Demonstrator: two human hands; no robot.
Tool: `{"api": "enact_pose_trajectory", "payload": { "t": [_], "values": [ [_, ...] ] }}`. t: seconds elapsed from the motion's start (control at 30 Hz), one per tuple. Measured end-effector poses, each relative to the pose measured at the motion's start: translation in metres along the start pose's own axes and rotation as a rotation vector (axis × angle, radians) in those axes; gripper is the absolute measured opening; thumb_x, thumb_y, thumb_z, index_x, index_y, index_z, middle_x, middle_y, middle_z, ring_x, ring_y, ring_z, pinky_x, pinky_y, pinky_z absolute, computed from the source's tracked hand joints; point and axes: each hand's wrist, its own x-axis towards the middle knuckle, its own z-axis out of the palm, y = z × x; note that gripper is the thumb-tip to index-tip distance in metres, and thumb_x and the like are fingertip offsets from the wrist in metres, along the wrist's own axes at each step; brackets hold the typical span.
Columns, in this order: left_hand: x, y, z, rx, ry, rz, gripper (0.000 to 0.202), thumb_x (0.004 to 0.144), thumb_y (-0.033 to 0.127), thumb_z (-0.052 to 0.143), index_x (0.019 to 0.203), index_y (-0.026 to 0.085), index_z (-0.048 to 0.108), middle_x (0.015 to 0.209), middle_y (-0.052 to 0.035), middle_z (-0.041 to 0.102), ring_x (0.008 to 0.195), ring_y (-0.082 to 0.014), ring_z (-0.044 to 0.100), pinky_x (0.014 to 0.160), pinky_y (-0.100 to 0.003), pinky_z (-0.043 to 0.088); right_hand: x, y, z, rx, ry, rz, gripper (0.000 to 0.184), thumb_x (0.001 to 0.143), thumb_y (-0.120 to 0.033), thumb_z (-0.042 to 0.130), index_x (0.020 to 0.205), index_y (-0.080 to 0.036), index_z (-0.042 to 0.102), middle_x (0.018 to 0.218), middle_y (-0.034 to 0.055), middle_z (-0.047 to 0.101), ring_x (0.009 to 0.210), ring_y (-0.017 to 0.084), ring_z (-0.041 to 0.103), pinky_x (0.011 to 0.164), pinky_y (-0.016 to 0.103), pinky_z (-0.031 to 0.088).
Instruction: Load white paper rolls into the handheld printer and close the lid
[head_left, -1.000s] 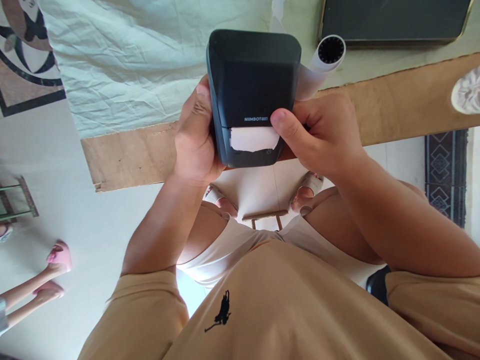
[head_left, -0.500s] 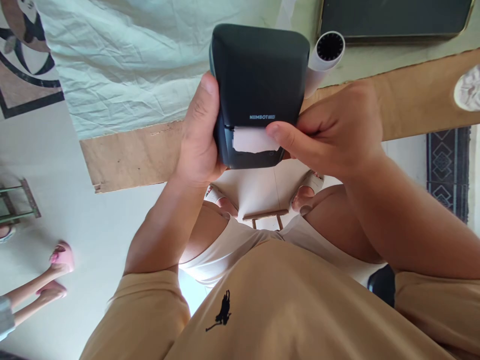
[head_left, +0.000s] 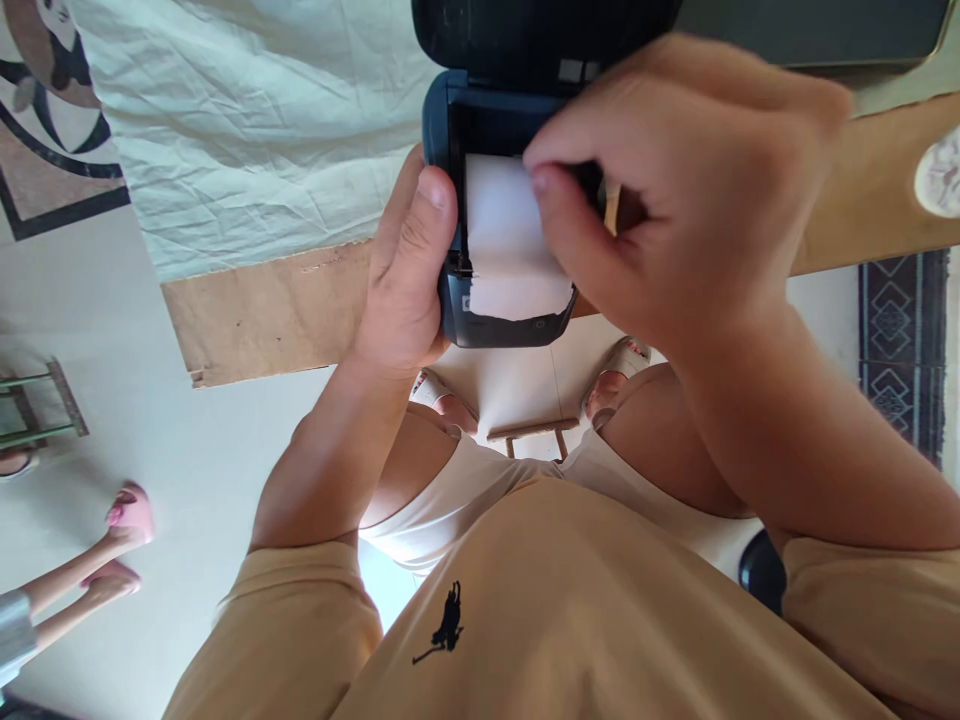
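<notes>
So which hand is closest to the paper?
The right hand: it is at the edge of the paper inside the open printer. The left hand instead grips the printer's side.

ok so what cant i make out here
Left hand, head view: most fingers hidden behind the printer.
Printer lid, head view: cut off by the top edge.
Printer's right interior, head view: covered by the right hand.
Paper, head view: right hand hides whether it's gripped.
</notes>
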Motion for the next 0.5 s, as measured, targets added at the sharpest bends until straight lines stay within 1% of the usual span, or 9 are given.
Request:
{"api": "enact_pose_trajectory", "payload": {
  "t": [0.07, 0.13, 0.23, 0.3, 0.37, 0.4, 0.5],
  "values": [
    [0.000, 0.000, -0.002, 0.051, -0.081, 0.021, 0.036, 0.078, 0.050, 0.038, 0.103, 0.029, 0.054, 0.065, -0.0041, 0.051, 0.096, -0.0228, 0.054, 0.082, -0.031, 0.040, 0.002, -0.004, -0.002, -0.102, -0.123, 0.075, 0.031, 0.081, -0.043, 0.023, 0.096, -0.036, 0.049, 0.097, -0.0099, 0.050, 0.091, 0.002, 0.048, 0.071, 0.016, 0.025],
    [0.000, 0.000, -0.003, 0.109, -0.114, 0.032, 0.038, 0.079, 0.050, 0.035, 0.108, 0.030, 0.050, 0.067, -0.0040, 0.051, 0.094, -0.0219, 0.055, 0.080, -0.030, 0.041, 0.003, -0.009, -0.006, -0.123, -0.203, 0.111, 0.030, 0.080, -0.046, 0.025, 0.101, -0.038, 0.046, 0.100, -0.0093, 0.049, 0.086, 0.002, 0.046, 0.066, 0.017, 0.018],
    [-0.002, 0.000, -0.002, 0.154, -0.096, 0.026, 0.040, 0.078, 0.052, 0.033, 0.109, 0.031, 0.048, 0.067, -0.0043, 0.051, 0.093, -0.0220, 0.054, 0.077, -0.029, 0.042, 0.004, -0.013, -0.013, -0.174, -0.321, 0.179, 0.033, 0.076, -0.054, 0.028, 0.105, -0.041, 0.038, 0.101, -0.0093, 0.048, 0.072, -0.001, 0.037, 0.062, 0.018, 0.011],
    [-0.003, 0.000, -0.001, 0.187, -0.087, 0.033, 0.040, 0.077, 0.053, 0.033, 0.102, 0.028, 0.051, 0.067, -0.0049, 0.051, 0.093, -0.0230, 0.054, 0.076, -0.030, 0.042, 0.004, -0.013, -0.014, -0.199, -0.377, 0.212, 0.036, 0.074, -0.058, 0.028, 0.106, -0.042, 0.035, 0.098, -0.0089, 0.048, 0.063, -0.001, 0.027, 0.061, 0.019, 0.008],
    [-0.003, 0.000, 0.001, 0.204, -0.083, 0.049, 0.040, 0.078, 0.054, 0.029, 0.093, 0.026, 0.053, 0.067, -0.0057, 0.051, 0.095, -0.0238, 0.053, 0.076, -0.031, 0.041, 0.004, -0.012, -0.013, -0.192, -0.377, 0.213, 0.037, 0.073, -0.056, 0.032, 0.106, -0.041, 0.034, 0.092, -0.0075, 0.049, 0.059, -0.001, 0.021, 0.060, 0.019, 0.008],
    [-0.003, 0.000, 0.001, 0.203, -0.084, 0.053, 0.040, 0.079, 0.053, 0.027, 0.089, 0.025, 0.054, 0.068, -0.0061, 0.051, 0.097, -0.0235, 0.052, 0.077, -0.031, 0.041, 0.004, -0.012, -0.012, -0.172, -0.360, 0.197, 0.036, 0.072, -0.053, 0.035, 0.106, -0.041, 0.034, 0.090, -0.0071, 0.049, 0.059, -0.001, 0.021, 0.060, 0.018, 0.010],
    [0.000, -0.001, 0.000, 0.156, -0.080, 0.051, 0.040, 0.082, 0.049, 0.023, 0.087, 0.025, 0.055, 0.071, -0.0064, 0.053, 0.103, -0.0215, 0.049, 0.082, -0.030, 0.041, 0.003, -0.009, -0.013, -0.077, -0.261, 0.148, 0.037, 0.068, -0.042, 0.044, 0.104, -0.037, 0.038, 0.082, -0.0063, 0.051, 0.062, -0.001, 0.030, 0.063, 0.016, 0.018]
  ]
}}
